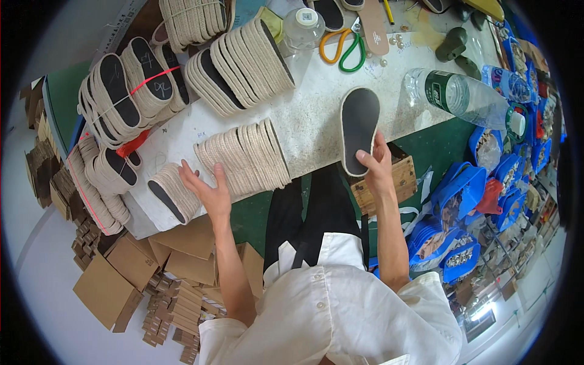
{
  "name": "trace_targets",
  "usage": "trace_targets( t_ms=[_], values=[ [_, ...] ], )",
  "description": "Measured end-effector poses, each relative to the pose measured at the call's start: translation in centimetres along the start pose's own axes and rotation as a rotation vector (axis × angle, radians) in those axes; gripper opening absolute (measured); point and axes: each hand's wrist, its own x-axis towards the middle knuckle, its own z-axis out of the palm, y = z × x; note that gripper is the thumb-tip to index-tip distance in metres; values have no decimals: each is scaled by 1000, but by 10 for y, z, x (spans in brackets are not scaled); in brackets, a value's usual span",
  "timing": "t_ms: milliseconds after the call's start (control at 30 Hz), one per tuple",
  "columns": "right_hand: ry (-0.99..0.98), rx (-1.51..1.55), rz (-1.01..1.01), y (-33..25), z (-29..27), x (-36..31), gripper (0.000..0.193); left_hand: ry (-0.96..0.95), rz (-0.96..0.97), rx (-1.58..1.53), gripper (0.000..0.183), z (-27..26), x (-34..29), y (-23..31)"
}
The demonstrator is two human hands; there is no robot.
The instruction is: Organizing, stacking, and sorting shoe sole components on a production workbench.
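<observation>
In my right hand (378,163) is a shoe sole (360,125) with a black face and a pale rope edge; my thumb presses on its near end and the fingers are behind it. My left hand (208,190) has its fingers spread, holding nothing. It is beside a short stack of rope-edged soles (175,193) near the table's front edge. Just beyond that hand, a longer row of soles (246,157) stands on edge, pressed together. Farther back on the left sit more stacks of soles (243,64) and bundles (131,85), some tied with string or red cord.
On the white table (316,131) lie scissors (344,48) with orange and green handles, a large plastic bottle (468,100), a clear jar (302,30) and several beads. Blue baskets (459,188) stand at the right. Cardboard boxes (109,289) are piled at the lower left, and a wooden stool (389,185) is near my right hand.
</observation>
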Motion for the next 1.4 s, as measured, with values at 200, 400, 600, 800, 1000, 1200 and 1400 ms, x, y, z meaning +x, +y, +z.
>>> trace_targets(
  t_ms=[200,400,600,800,1000,1200,1400],
  values=[
    [-91,-143,-76,-1,32,-17,101,10,278,99,85,-10,-18,60],
    [-129,-591,-302,2,70,-43,100,-552,48,-836,115,47,-49,151],
    [-371,-352,-133,-8,53,-37,109,-657,-122,-982,104,44,-39,136],
    [-415,-349,-15,-19,58,-37,124,-798,-163,-1062,105,43,-38,129],
    [-448,-330,26,-13,49,-40,126,-909,-13,-840,105,41,-35,119],
    [-455,-308,39,-10,52,-45,122,-911,-154,-929,99,24,-31,129],
    [-436,-243,69,-5,42,-48,121,-932,-141,-968,99,24,-32,128]
  ],
)
